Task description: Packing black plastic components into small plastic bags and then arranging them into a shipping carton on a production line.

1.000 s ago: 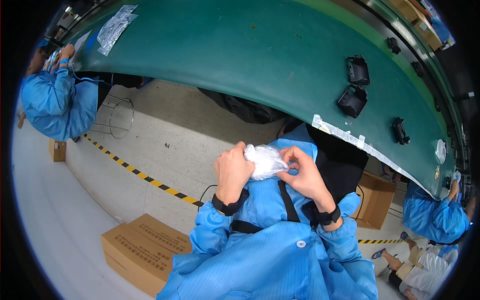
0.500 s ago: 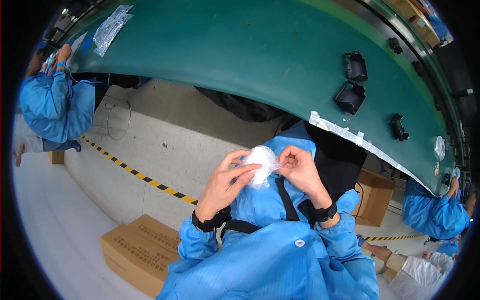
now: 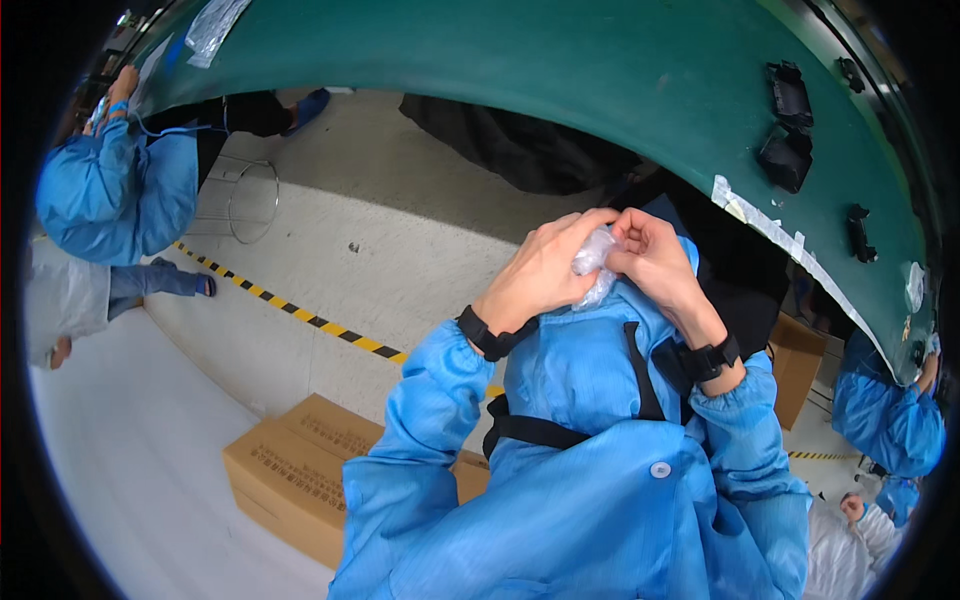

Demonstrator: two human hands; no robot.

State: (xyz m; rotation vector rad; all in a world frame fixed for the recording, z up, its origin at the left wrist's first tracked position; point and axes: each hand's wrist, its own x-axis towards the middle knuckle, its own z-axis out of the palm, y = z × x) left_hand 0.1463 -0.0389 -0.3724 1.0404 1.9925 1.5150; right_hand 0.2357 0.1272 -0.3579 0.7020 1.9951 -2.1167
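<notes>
Both hands pinch a small clear plastic bag (image 3: 592, 268) between them: left hand (image 3: 540, 275) clamped on its left side, right hand (image 3: 655, 258) on its right, below the green worktop (image 3: 600, 90).

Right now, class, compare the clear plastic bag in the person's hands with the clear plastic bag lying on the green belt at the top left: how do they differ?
The held bag is crumpled into a small wad; the belt bag lies spread out flat. The held bag is pinched between the left hand and the right hand, in front of the chest; the belt bag rests untouched on the green belt. Both are clear, shiny plastic.
</notes>
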